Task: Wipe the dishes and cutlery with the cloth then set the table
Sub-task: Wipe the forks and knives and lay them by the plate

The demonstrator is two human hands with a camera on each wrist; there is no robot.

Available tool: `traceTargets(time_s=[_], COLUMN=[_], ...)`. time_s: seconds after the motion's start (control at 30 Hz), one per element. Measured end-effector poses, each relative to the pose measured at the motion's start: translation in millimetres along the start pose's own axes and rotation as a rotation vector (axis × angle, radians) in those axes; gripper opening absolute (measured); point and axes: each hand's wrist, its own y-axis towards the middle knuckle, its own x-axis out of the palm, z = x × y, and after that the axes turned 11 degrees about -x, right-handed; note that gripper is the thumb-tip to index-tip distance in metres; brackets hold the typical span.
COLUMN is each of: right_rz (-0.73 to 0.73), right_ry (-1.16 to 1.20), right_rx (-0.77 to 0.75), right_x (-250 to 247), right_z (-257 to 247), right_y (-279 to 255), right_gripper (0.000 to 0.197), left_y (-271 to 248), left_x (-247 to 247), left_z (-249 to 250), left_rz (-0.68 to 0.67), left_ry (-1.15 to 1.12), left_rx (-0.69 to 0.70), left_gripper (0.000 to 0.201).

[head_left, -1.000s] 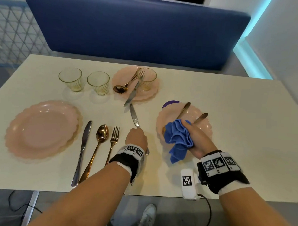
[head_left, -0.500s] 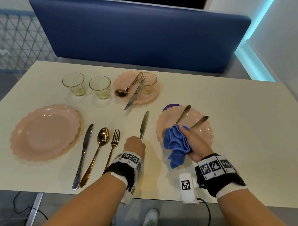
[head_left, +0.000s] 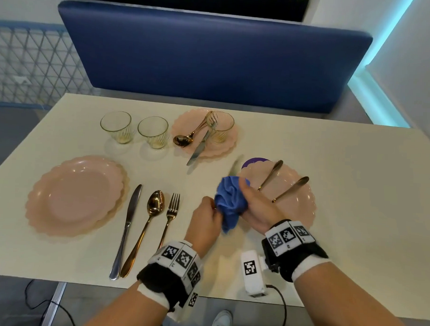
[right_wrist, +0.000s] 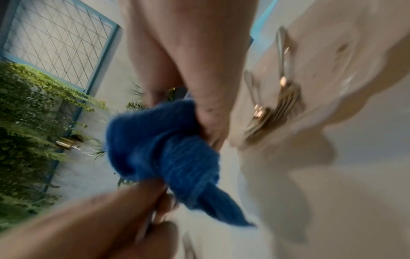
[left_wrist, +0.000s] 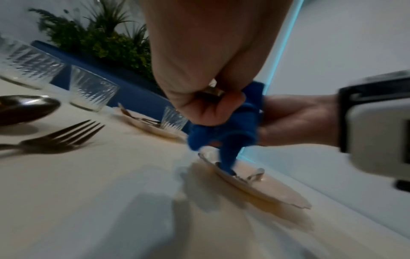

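Note:
My left hand (head_left: 208, 215) grips the handle of a silver knife (head_left: 235, 169); only the blade tip shows beyond the cloth. My right hand (head_left: 252, 203) holds a bunched blue cloth (head_left: 229, 202) wrapped around the middle of the knife, just left of a pink plate (head_left: 297, 209). On that plate lie two gold utensils (head_left: 291, 188). In the left wrist view my fingers (left_wrist: 213, 108) curl round the handle with the cloth (left_wrist: 233, 126) right against them. The right wrist view shows the cloth (right_wrist: 168, 149) bunched in my palm.
A pink plate (head_left: 74, 194) at the left has a knife (head_left: 127, 228), gold spoon (head_left: 146, 228) and fork (head_left: 169, 217) beside it. Two glasses (head_left: 134, 130) stand behind. A far pink plate (head_left: 183, 124) carries a glass (head_left: 220, 126) and cutlery. A blue bench (head_left: 213, 55) lies beyond.
My left hand swung the knife rightwards toward the plate. My right hand brought the cloth over and closed it round the blade.

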Motion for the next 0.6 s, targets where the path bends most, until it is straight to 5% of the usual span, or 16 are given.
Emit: traceTargets(time_s=[0.23, 0.47, 0.6], right_rz=[0.269, 0.328, 0.485], right_ry=[-0.334, -0.675, -0.792], right_rx=[-0.206, -0.335, -0.418], right_x=[30, 23, -9], right_z=[-9, -47, -85], right_y=[30, 59, 62], right_gripper=[0.021, 0.028, 0.037], left_y=[-12, -24, -34], left_x=[-13, -45, -72], left_z=[15, 3, -15], left_rz=[-0.061, -0.134, -0.160], left_ry=[-0.005, -0.086, -0.157], left_rx=[0.157, 0.203, 0.155], left_gripper=[0.009, 0.008, 0.010])
